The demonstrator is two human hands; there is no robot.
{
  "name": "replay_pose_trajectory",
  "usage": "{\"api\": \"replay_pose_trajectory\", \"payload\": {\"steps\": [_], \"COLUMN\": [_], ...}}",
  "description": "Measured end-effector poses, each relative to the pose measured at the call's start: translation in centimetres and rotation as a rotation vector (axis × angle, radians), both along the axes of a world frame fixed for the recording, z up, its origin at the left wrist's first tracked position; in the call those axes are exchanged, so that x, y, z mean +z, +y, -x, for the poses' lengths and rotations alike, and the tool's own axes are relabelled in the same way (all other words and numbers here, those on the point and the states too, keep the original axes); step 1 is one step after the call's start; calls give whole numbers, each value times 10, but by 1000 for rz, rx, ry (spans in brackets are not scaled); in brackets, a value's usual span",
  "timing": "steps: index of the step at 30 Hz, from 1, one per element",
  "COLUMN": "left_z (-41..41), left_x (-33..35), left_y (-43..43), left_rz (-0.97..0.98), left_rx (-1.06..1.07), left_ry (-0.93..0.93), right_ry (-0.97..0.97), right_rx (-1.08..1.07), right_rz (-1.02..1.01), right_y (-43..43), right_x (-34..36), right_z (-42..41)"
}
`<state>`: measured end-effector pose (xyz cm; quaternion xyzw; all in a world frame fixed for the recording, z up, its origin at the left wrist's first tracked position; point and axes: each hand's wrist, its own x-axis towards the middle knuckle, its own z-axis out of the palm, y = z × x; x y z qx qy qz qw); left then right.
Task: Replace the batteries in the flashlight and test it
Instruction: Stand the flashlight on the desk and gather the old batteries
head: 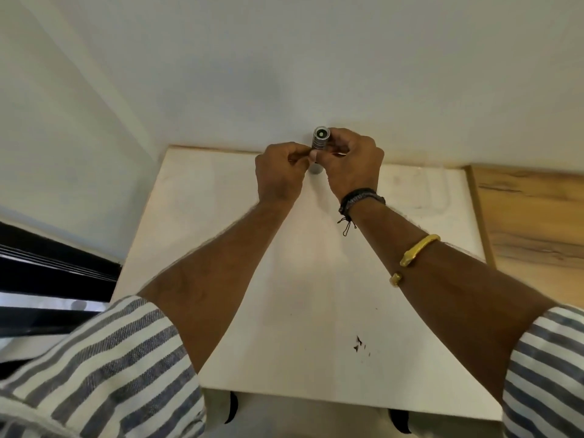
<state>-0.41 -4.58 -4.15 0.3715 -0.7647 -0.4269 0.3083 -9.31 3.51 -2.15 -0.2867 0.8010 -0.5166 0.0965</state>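
Observation:
A small silver flashlight (pixel 320 140) is held upright above the far edge of the white table (pixel 284 279), its lens end facing up toward me. My right hand (pixel 352 162) wraps around its body from the right. My left hand (pixel 281 172) pinches it from the left, thumb and fingers touching its side just below the ribbed head. The lower end of the flashlight pokes out between the two hands. No loose batteries are in view.
A white wall (pixel 284 74) rises right behind the table's far edge. A wooden surface (pixel 534 216) adjoins the table on the right. Dark window blinds (pixel 47 263) lie at the left. Small dark specks (pixel 358 343) mark the table's near part.

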Motion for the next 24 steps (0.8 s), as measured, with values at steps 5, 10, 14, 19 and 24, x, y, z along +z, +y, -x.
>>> {"api": "replay_pose_trajectory", "payload": {"steps": [5,10,14,19,24], "left_z": [7,12,15,14,-4], "left_x": [-5,-3,-3,1,11], "left_y": [-5,-8,-10,-6,16], "left_rz": [-1,25,27,-8,19], "left_rx": [-2,7,17,47,176], "left_ry": [31,19,11,1,42], "right_ry": [45,44,27,6,-31], "right_rx": [-28,-49,-73,-63,-124], "right_rz": [14,27,40,-5,74], "right_y": [-9,-16,-18,-11,25], "right_x": [-8,-10,-11,-4,12], "right_z": [6,9,11,12,1]}}
